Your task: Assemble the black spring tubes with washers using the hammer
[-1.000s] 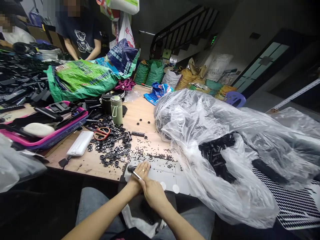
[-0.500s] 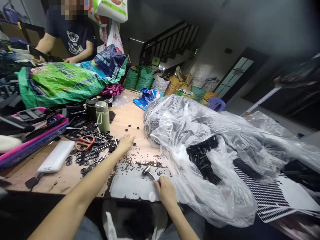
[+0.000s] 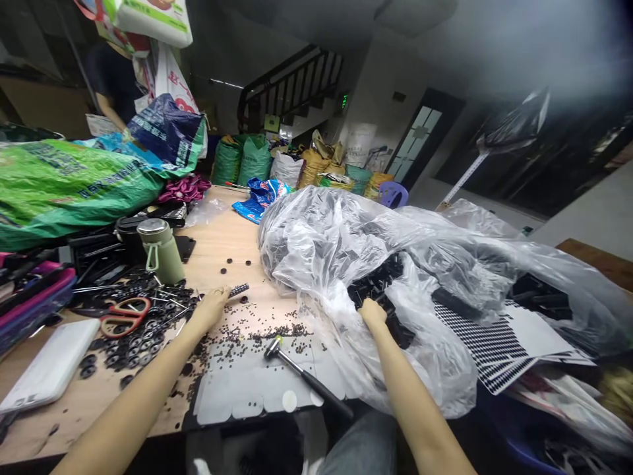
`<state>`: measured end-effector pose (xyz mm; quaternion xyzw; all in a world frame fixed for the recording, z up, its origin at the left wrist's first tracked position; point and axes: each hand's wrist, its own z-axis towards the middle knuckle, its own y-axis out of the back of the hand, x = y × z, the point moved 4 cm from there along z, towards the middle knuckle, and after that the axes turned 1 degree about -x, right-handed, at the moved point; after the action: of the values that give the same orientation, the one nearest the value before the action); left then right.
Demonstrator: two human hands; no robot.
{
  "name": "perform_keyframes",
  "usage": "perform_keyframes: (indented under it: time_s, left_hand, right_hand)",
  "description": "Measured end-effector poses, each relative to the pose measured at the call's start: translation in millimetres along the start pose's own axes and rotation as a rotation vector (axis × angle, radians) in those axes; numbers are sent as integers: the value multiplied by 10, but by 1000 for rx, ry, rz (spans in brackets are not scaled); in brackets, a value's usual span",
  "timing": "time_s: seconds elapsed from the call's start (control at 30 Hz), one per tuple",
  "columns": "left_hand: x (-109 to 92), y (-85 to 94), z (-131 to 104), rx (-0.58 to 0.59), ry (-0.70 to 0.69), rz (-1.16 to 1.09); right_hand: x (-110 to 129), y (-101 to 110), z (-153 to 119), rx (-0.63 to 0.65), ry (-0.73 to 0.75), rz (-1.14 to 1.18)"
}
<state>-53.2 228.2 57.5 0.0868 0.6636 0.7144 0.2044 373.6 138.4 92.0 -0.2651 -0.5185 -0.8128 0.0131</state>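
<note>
My left hand is closed on a short black strip with white marks, just above the wooden tabletop. At the mouth of a big clear plastic bag, my right hand touches the heap of black parts inside. Its fingers are curled, and what they grip is hidden. Between my arms a hammer lies on a pale grey mat, its handle reaching over the front edge. Tiny dark pieces are scattered around the hammer head.
On the left are orange-handled scissors, a white box-shaped item, a green flask and many black round parts. Patterned sheets lie right of the bag. A co-worker stands behind green sacks.
My right hand has let go of the hammer and moved right and up to the black parts in the bag. The strip now shows in my left hand. The view has turned right.
</note>
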Motion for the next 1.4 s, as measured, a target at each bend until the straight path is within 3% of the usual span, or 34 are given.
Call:
perform_keyframes:
  time_s: [0.13,0.2,0.27,0.33,0.4,0.47,0.57,0.63,0.7,0.77,0.83,0.9,0.97,1.03,1.07,1.1,1.17,1.3,1.4]
  left_hand:
    - [-209,285,-377,27,-65,-288]
    - [-351,311,-594,92,-99,-389]
    - [-514,243,-763,107,-131,-489]
    - [-666,125,-853,42,-117,-632]
    - [-768,5,-882,-44,1,-834]
    - [-842,-87,-894,-37,161,-1106]
    - [-988,-117,-934,244,267,-1452]
    - [-1064,-77,-986,448,263,-1539]
    - [-1064,-40,-1024,467,312,-1588]
    - [-1018,-35,-1048,348,407,-1626]
    - [-969,-35,-1071,181,451,-1586]
    - [-938,4,-1095,-6,384,-1446]
    - [-954,71,-1125,-133,235,-1274]
    - [-997,118,-1161,-164,108,-1148]
    - [-1011,130,-1177,-164,83,-1121]
    - [-1014,137,-1190,-164,86,-1130]
    - [-1003,134,-1206,-150,150,-1253]
    - [-989,83,-1206,-42,337,-1652]
    - [-984,48,-1209,3,475,-1760]
  right_hand:
    - [52,141,-126,-6,-3,-92]
    - [197,250,-202,-32,60,-103]
    - [441,298,-309,-39,171,-86]
    - [754,249,-470,12,309,-54]
    - [1083,126,-679,111,448,-17]
    - [1401,-8,-912,231,634,24]
    - [1780,-139,-1225,406,945,102]
    - [1923,-173,-1326,433,991,144]
    - [1983,-192,-1348,372,857,187]
    - [1985,-228,-1377,340,657,270]
    - [1959,-304,-1445,403,431,434]
    - [1930,-426,-1546,575,150,677]
    - [1944,-556,-1677,826,-128,927]
    - [1999,-632,-1785,1044,-313,1096]
    - [2018,-648,-1809,1092,-367,1132]
    - [2028,-652,-1810,1091,-392,1145]
    - [2018,-626,-1763,969,-346,1101]
    - [2028,-423,-1660,549,95,807]
    - [2124,-304,-1727,483,395,639]
